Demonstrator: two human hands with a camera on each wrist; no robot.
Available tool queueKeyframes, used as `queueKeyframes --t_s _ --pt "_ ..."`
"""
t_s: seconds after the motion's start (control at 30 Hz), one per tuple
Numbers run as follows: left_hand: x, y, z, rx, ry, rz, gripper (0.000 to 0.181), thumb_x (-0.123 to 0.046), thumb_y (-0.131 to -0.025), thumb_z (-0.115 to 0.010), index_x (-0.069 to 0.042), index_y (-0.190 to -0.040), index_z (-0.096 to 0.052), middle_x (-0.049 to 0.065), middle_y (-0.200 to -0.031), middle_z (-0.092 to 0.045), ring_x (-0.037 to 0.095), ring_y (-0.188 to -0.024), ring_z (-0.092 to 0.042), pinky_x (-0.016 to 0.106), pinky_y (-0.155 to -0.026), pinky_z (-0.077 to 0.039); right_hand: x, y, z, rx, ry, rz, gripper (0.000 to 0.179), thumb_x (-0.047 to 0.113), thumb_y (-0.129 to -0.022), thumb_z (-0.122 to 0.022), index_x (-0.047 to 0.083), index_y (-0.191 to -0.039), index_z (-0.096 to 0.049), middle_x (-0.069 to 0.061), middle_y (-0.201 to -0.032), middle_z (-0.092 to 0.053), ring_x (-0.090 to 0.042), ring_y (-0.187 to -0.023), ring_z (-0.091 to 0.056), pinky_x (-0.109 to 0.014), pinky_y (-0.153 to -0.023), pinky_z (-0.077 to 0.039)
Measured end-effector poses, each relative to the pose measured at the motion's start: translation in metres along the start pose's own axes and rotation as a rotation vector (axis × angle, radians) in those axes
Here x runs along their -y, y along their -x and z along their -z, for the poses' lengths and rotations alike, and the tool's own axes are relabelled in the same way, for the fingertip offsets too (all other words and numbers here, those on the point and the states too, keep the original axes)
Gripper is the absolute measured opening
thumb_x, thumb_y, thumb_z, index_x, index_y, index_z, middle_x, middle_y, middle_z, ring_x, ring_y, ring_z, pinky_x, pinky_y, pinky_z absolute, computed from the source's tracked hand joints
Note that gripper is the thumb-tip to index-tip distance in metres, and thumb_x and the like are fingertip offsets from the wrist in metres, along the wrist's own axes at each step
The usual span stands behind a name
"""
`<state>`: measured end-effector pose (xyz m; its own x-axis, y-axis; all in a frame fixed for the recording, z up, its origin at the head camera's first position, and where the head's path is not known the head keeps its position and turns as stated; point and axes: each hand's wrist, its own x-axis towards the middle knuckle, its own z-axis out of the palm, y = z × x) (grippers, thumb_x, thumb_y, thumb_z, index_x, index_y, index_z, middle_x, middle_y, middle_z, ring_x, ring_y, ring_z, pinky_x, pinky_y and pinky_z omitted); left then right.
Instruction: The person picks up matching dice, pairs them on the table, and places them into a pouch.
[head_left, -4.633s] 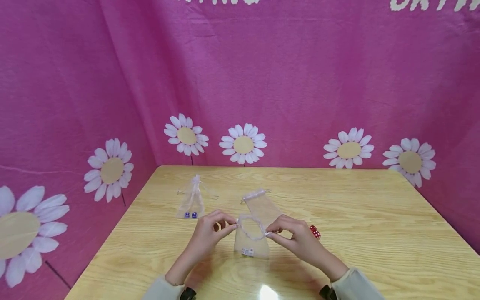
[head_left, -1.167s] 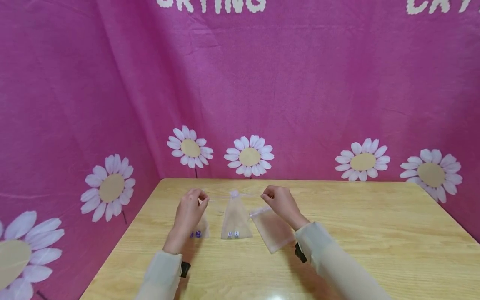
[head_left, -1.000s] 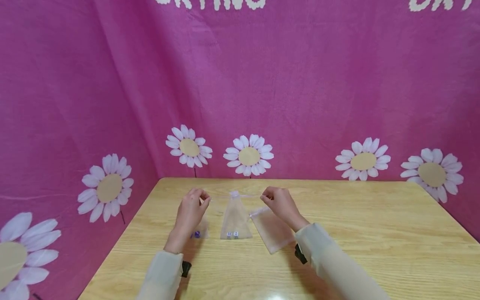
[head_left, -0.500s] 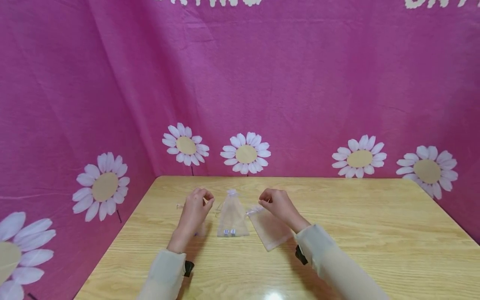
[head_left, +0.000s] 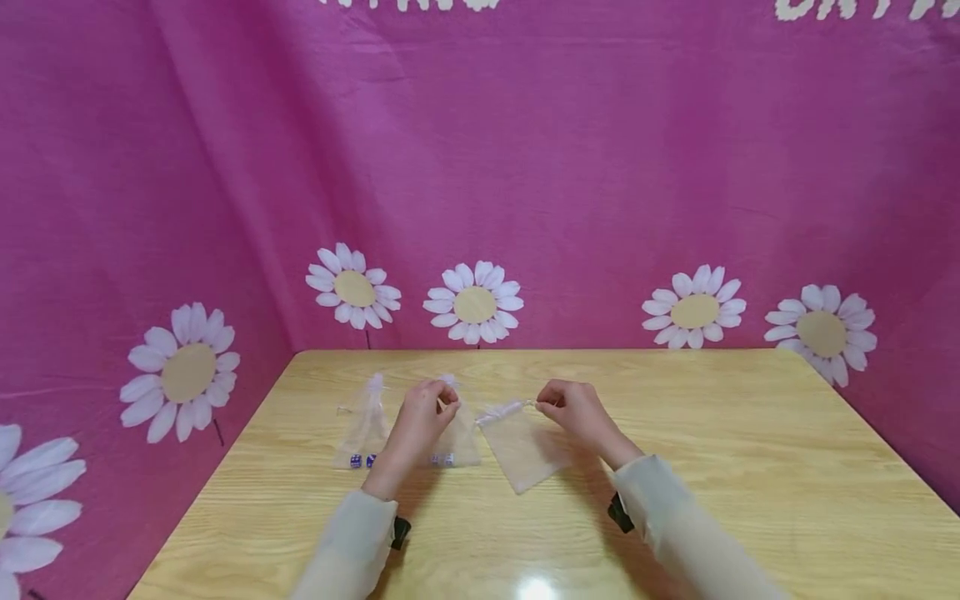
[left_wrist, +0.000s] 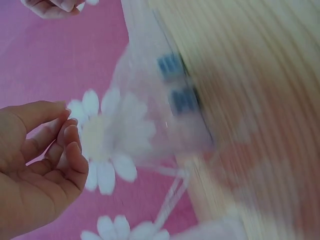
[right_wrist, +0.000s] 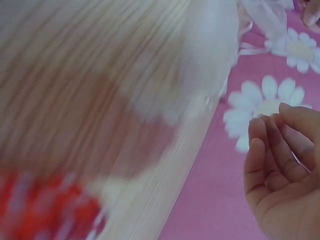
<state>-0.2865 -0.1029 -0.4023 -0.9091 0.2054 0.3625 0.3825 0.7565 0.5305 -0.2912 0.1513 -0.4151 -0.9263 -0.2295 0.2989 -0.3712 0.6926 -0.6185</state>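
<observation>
The right bag (head_left: 522, 450), of thin, sheer cloth and nearly rectangular shape, lies slantwise on the table, its ruffled mouth at the far side. The middle bag (head_left: 462, 437) and the left bag (head_left: 367, 429) are narrow at their gathered tops and wide below.

The right hand (head_left: 585, 414) is bent above the right bag, thumb and forefinger close together near the cord (head_left: 529, 403); whether they pinch it, one cannot tell. The left hand (head_left: 422, 412) is over the middle bag, its fingers loosely curled, with a narrow gap and holding nothing.

In all, three bags are counted: two blue dice (head_left: 356, 460) are in the left one, two white dice (head_left: 449, 459) in the middle one. Red dice (right_wrist: 45, 210), too blurred for counting, are on the smooth, wood-grained table (head_left: 750, 467). Six white flowers (head_left: 693, 311) show on the pink cloth (head_left: 570, 167) around.
</observation>
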Motion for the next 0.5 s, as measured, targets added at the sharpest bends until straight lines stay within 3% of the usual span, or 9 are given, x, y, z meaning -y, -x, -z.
queueKeyframes --t_s 0.23,0.5 --pt "-0.027 -0.008 -0.030 0.110 0.018 -0.076 0.008 -0.007 -0.087 -0.072 -0.001 -0.087 -0.066 0.010 -0.087 -0.063 0.017 -0.074 -0.059 0.025 -0.066 -0.051 -0.031 0.028 0.037 -0.040 0.023 -0.049 0.004 0.006 -0.090 -0.067 0.003 -0.090 -0.070 -0.009 -0.081 -0.071 -0.012 -0.072 -0.061 -0.024 -0.064 -0.049" --pt "-0.054 -0.008 -0.066 0.346 -0.048 -0.127 0.016 -0.005 -0.083 -0.073 0.006 -0.093 -0.067 0.015 -0.093 -0.062 0.021 -0.083 -0.057 0.033 -0.074 -0.054 -0.052 0.056 0.060 -0.014 0.010 -0.141 0.005 0.007 -0.089 -0.068 0.002 -0.090 -0.070 -0.007 -0.081 -0.071 -0.011 -0.073 -0.059 -0.022 -0.065 -0.049"
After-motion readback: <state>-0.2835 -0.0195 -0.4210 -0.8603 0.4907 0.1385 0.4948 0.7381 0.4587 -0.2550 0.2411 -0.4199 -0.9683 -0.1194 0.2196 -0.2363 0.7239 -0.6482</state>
